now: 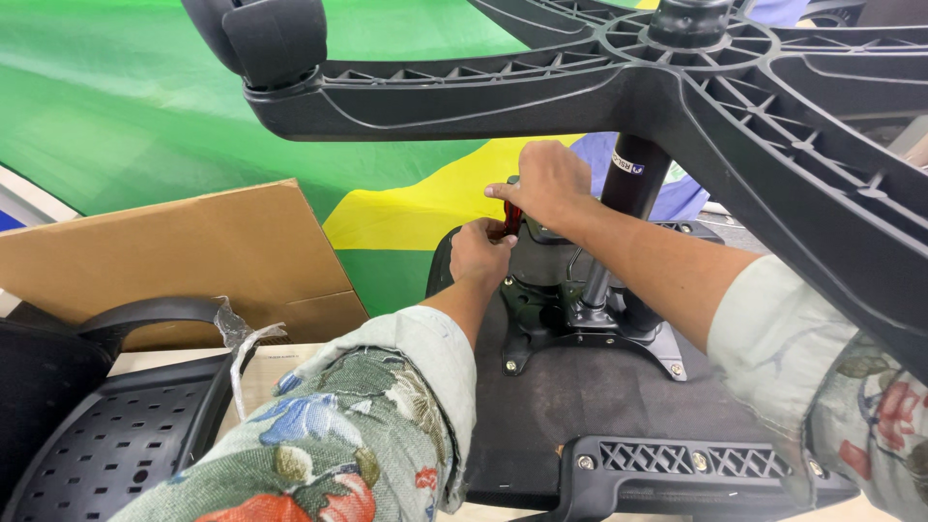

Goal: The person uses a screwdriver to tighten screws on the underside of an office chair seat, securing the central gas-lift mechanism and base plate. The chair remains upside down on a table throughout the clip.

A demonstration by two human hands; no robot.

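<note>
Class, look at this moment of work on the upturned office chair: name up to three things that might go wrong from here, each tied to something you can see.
1. Both hands, left hand and right hand, crowd a small red part at the metal seat mechanism; fingers might get pinched.
2. The star-shaped chair base looms above the forearms; if it tips or swings, it may strike them.
3. The loose plastic wrap by the perforated black backrest might snag a sleeve.

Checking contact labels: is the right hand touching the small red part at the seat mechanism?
Touching. The head view shows the right hand closed over the top of the red part, with no gap; the left hand presses in from below.
</note>
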